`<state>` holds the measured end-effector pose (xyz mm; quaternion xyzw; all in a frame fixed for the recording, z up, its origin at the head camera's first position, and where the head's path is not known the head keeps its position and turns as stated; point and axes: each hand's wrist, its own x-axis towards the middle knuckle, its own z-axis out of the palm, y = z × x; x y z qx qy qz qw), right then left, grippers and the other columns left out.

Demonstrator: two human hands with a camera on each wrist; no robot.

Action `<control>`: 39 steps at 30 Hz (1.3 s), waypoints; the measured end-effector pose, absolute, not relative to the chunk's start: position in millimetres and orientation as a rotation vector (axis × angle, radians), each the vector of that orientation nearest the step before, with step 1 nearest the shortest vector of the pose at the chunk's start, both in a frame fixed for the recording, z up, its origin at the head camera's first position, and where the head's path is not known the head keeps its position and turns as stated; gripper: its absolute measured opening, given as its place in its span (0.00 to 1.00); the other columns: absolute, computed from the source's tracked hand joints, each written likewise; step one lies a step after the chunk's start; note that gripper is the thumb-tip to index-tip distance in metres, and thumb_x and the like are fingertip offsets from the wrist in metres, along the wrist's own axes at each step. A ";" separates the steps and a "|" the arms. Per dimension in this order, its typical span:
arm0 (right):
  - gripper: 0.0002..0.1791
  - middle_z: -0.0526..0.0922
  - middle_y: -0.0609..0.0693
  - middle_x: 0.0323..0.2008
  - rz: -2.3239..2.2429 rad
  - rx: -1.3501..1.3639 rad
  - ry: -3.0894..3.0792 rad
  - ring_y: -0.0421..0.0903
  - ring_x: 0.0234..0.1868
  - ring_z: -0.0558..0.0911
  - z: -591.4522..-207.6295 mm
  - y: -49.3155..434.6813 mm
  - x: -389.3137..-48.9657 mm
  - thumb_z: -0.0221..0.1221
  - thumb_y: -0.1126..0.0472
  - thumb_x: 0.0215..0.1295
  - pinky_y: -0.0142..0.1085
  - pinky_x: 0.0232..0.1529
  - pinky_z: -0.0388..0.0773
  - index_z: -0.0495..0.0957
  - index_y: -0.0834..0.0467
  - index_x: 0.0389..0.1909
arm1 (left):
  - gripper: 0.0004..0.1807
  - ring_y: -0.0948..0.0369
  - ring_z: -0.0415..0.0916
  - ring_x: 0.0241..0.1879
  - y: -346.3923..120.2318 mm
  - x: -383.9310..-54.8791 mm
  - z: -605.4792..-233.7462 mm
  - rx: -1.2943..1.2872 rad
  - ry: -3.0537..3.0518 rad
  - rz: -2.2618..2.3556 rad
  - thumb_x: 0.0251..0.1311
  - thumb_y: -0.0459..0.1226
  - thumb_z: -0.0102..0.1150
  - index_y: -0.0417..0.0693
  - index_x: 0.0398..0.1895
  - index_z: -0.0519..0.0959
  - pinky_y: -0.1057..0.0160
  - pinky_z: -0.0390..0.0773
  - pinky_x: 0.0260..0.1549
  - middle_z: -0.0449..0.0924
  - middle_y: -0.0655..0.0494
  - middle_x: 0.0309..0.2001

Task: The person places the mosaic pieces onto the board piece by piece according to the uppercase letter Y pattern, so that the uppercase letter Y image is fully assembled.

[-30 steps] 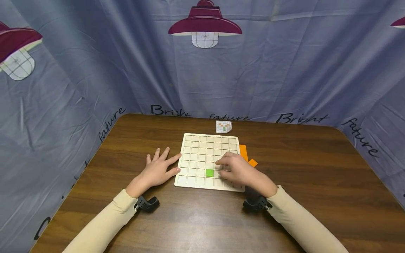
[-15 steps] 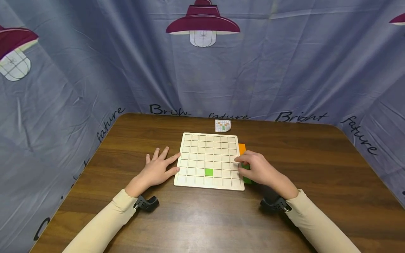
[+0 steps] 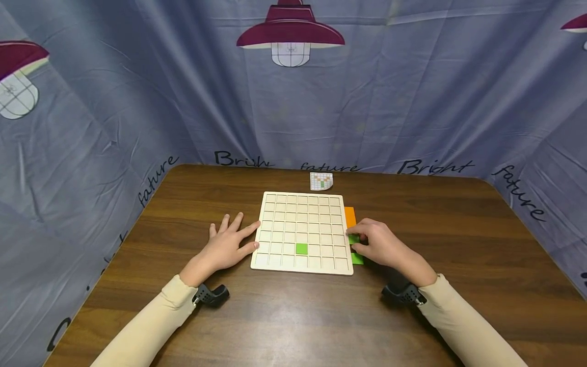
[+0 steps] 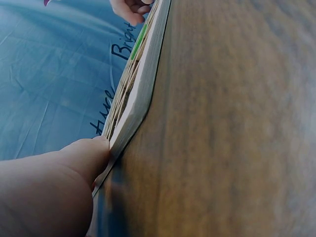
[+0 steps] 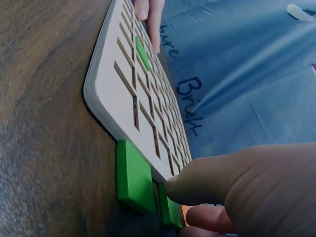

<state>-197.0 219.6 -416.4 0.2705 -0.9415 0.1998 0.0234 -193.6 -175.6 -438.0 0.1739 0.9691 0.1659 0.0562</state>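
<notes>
A pale wooden grid board (image 3: 275, 261) lies flat on the table, one green square tile (image 3: 301, 248) set in a cell of its second row from the front. My left hand (image 3: 222, 250) rests with spread fingers at the board's left side, thumb and index finger touching its edge. Just off the right edge, my right hand (image 3: 382, 247) has curled its thumb and index finger around a loose green tile (image 5: 170, 210), partly hidden by the thumb. Nearer the front, another green tile (image 5: 136, 177) sits against that edge.
Orange tiles (image 3: 350, 216) lie along the board's right edge, beyond the right hand. Behind the board is a small paper card (image 3: 321, 181) printed with a coloured grid pattern. A blue curtain (image 3: 367, 102) closes off the back of the wooden table (image 3: 284, 316).
My right hand has moved right, from above the board to the loose tiles beside it, and its fingers have come around a green one. The left hand stays at the edge.
</notes>
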 end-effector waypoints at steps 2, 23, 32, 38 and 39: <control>0.18 0.81 0.51 0.35 0.621 0.828 -2.926 0.42 0.31 0.73 -416.9 220.2 -197.4 0.69 0.69 0.56 0.30 0.30 0.68 0.87 0.63 0.50 | 0.33 0.25 0.43 0.77 -175.5 -193.2 -438.0 0.525 2.939 0.502 0.73 0.56 0.52 0.64 0.79 0.63 0.17 0.45 0.64 0.50 0.33 0.80; 0.17 0.83 0.53 0.36 0.590 0.834 -2.917 0.41 0.31 0.72 -423.2 220.5 -197.4 0.69 0.71 0.56 0.31 0.31 0.70 0.87 0.63 0.48 | 0.33 0.25 0.43 0.77 -175.0 -192.7 -438.7 0.529 2.935 0.507 0.73 0.56 0.52 0.64 0.79 0.63 0.17 0.45 0.64 0.51 0.33 0.80; 0.16 0.84 0.53 0.36 0.587 0.834 -2.910 0.41 0.31 0.72 -423.8 220.4 -197.3 0.69 0.71 0.56 0.31 0.31 0.70 0.88 0.63 0.47 | 0.33 0.25 0.43 0.77 -175.0 -192.8 -438.5 0.529 2.937 0.503 0.73 0.56 0.52 0.64 0.79 0.63 0.16 0.45 0.64 0.51 0.33 0.80; 0.14 0.84 0.53 0.37 0.579 0.829 -2.912 0.41 0.31 0.73 -423.2 219.2 -197.0 0.69 0.71 0.57 0.31 0.31 0.71 0.88 0.63 0.46 | 0.33 0.25 0.43 0.77 -175.2 -192.8 -437.9 0.530 2.938 0.506 0.73 0.56 0.52 0.63 0.78 0.64 0.16 0.45 0.64 0.51 0.32 0.80; 0.14 0.84 0.53 0.37 0.578 0.830 -2.911 0.41 0.31 0.73 -423.2 219.0 -196.9 0.69 0.71 0.57 0.31 0.31 0.71 0.88 0.62 0.46 | 0.33 0.25 0.43 0.77 -175.2 -192.9 -437.9 0.530 2.938 0.505 0.73 0.56 0.52 0.63 0.78 0.64 0.16 0.45 0.64 0.51 0.32 0.80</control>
